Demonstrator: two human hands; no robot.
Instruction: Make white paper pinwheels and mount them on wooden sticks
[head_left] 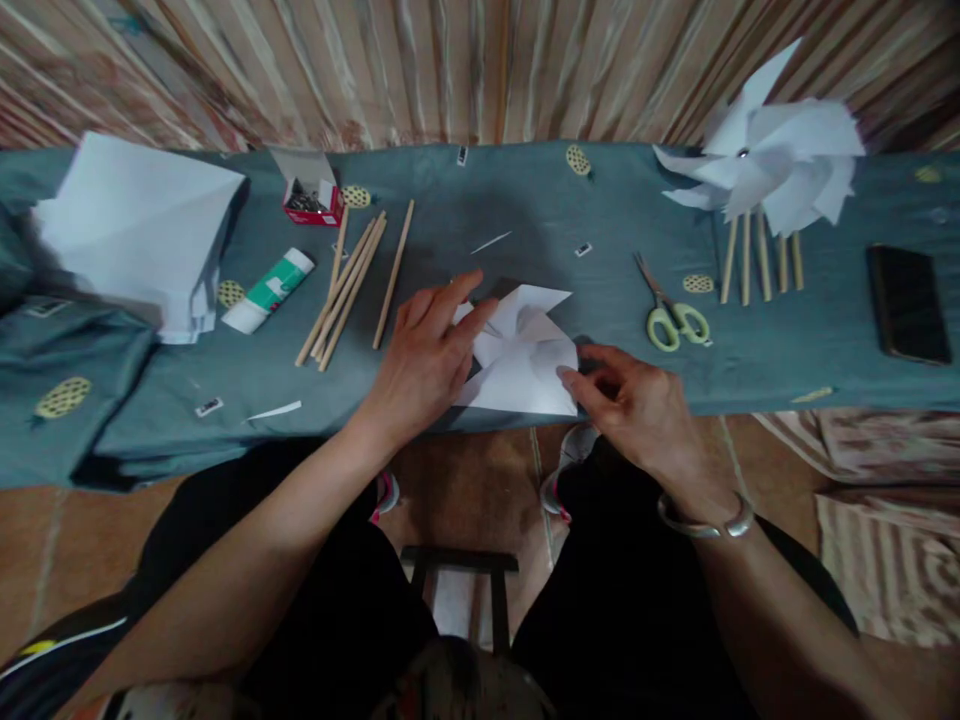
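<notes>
A white paper pinwheel (525, 372), its corners partly curled toward the middle, lies at the front edge of the cloth-covered table. My left hand (431, 345) reaches over its left side, fingers stretched out and apart, touching or just above the paper; its thumb is hidden. On the other side, my right hand (634, 400) pinches the paper's right edge between thumb and forefinger. Finished-looking paper pinwheels (787, 160) on wooden sticks lie together at the back right. Green-handled scissors (675, 315) rest beyond my right hand.
Left of my hands lie several wooden sticks (352, 290), a glue tube (270, 290), a red box of small metal pins (311, 200) and a stack of white paper (142, 220). A phone (909, 303) lies far right. Paper scraps (274, 411) dot the cloth; a curtain (450, 70) hangs behind.
</notes>
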